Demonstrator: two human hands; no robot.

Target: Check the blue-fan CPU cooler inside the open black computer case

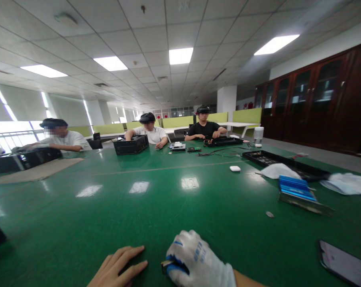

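Left hand (120, 267) lies flat and open on the green table (108, 215), gloved right hand (198, 261) closed around a small dark object (166, 266) just beside it; at 2 o'clock one blue block (297, 188), one coin (269, 214), one phone (344, 265); three people (150, 133) at 12.

- Blue print on the back of the white glove (198, 259) on my right hand (198, 261): some characters, too blurred to read.
- Phone (344, 265) screen at my right: lit, but no text I can make out.
- Red marks on the far glass wall (159, 116): too small to read.
- No other text readable.
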